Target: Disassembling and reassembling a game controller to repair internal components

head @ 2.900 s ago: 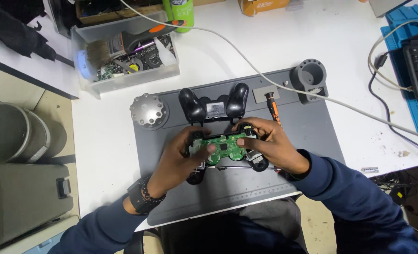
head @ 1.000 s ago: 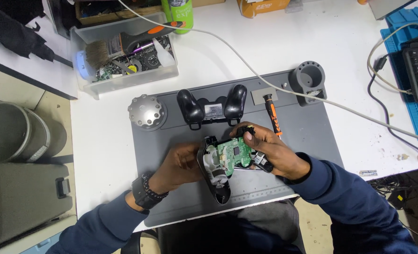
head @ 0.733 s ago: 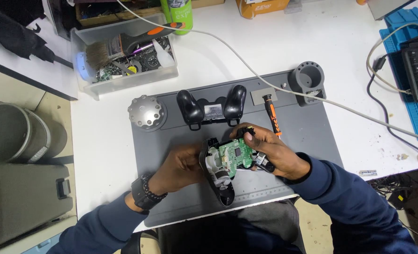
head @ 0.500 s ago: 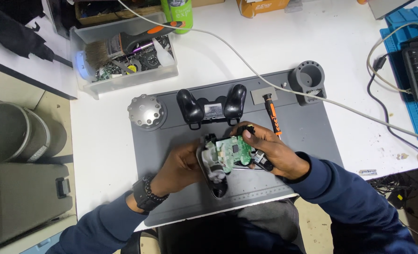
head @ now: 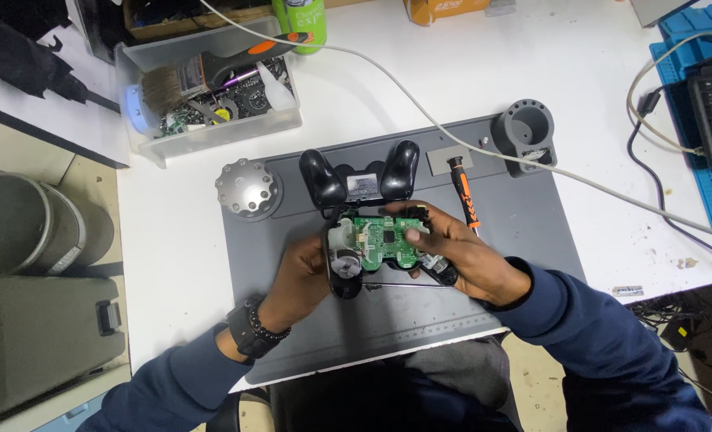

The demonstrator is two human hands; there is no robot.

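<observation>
Both hands hold an opened game controller half (head: 376,254) just above the grey work mat (head: 532,232), near the mat's middle. Its green circuit board (head: 385,240) faces up, with a silver rumble motor (head: 344,262) exposed at its left end. The left hand (head: 301,276) is closed around the left grip from below and from the side. The right hand (head: 460,254) is closed on the right grip, fingers (head: 417,218) curled over the top edge of the board.

Judgement on handling: the assembly is best supported by its plastic grips, as it is here, with fingertips kept off the board's components and any thin leads at the motor. Keeping it low over the mat means a loose part falls onto the mat rather than the counter (head: 356,104).

Surroundings: the black rear shell (head: 360,172) lies on the mat just beyond the hands. An orange-and-black screwdriver (head: 464,196) lies just to the right of it, close to the right hand's fingers, and could be knocked. A round silver knurled part (head: 248,188) sits at the mat's left edge, a grey cylindrical holder (head: 524,132) at its far right corner. A white cable (head: 420,100) crosses the counter and the mat behind the work. A clear bin (head: 212,96) of parts and a brush stands well apart at the far left.
</observation>
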